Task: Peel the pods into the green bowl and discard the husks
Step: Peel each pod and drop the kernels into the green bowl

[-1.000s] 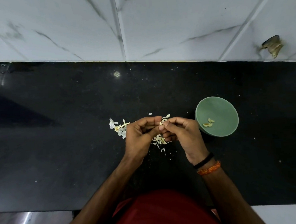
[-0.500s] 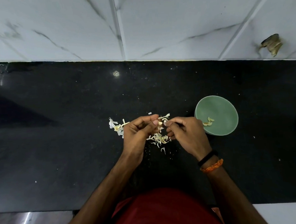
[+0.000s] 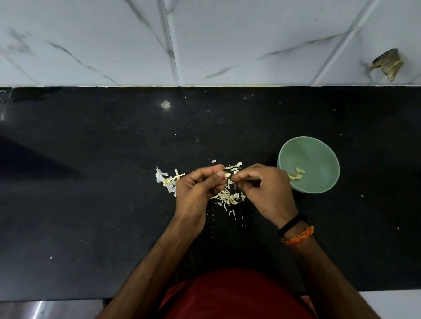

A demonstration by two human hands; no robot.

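The black counter (image 3: pixel 83 191) runs left to right under a white tiled wall (image 3: pixel 246 34), and the work sits near its middle.

The green bowl (image 3: pixel 310 150) stands upright at the right, just beside the right hand. It holds a few pale peeled pieces (image 3: pixel 297 174) resting low on its near left side; the rest of the bowl is bare.

The left hand (image 3: pixel 196 192) has its fingers curled in, with thumb and fingertips pinching a small pale pod (image 3: pixel 227 175) held up between the two hands. The right hand (image 3: pixel 265 188) is also curled, its fingertips pinched together right at the pod; whether it has hold of a strip of skin or the pod itself is too small to tell.

A scatter of husks (image 3: pixel 229 197) lies on the counter below and between the hands, with more husks (image 3: pixel 166 180) to the left of the left hand.

The pod looks tiny and light, firm inside with a thin, dry skin that should tear and flake easily. It could slip from the fingertips, so a pinch across its body with one hand while the other picks at a loose edge near the tip seems best.
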